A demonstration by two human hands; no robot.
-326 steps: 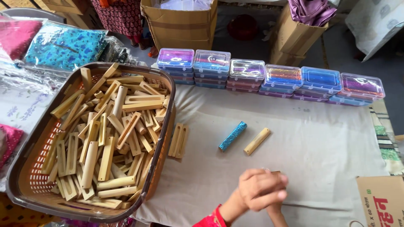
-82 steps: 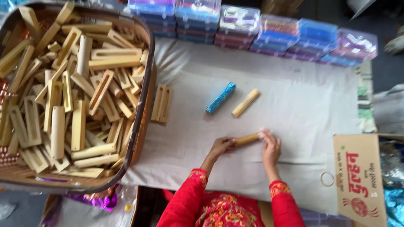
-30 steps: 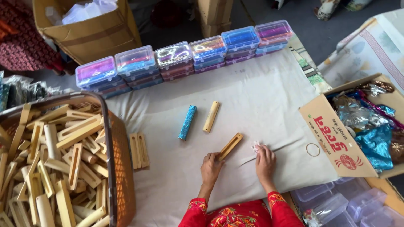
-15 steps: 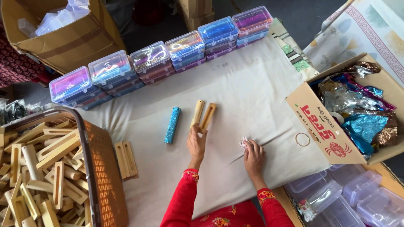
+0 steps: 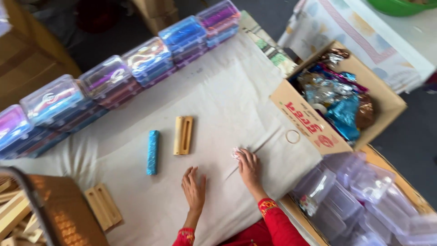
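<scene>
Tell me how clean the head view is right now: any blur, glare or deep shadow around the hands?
Head view: motion blur smears the whole frame, worst at the edges, over the clear plastic boxes and basket. Lighting is soft and even on the cloth, without hard shadows. The left hand, right hand, blue stick and wooden sticks stay readable. Mild glare on the stacked lidded boxes.

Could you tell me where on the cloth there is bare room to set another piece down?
The pale cloth lies bare between the stacked clear plastic boxes and the paired wooden sticks. It is crowded near the open cardboard box and both hands.
</scene>
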